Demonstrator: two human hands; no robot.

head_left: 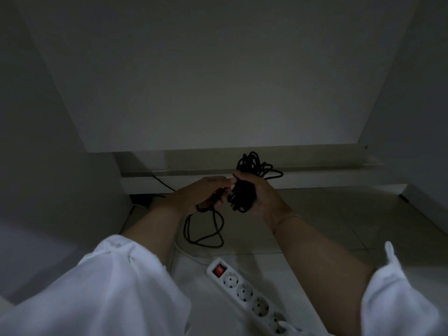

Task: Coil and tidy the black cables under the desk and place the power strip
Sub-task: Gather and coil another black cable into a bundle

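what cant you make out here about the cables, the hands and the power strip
Head view, dim throughout:
- power strip: its near end is cut off by the bottom edge, so the sockets can't be counted.
- left hand: it grips a loose cable loop plus something reddish, too dark to identify.
- right hand: its cable bundle is too tangled and dark to count the cables.

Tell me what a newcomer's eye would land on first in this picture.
The coiled black cable bundle stands out at centre, gripped in the right hand, while the left hand holds a loose strand looping down toward the floor. Near the bottom edge a white power strip lies on the floor, its red switch the one bright colour in the dim scene.
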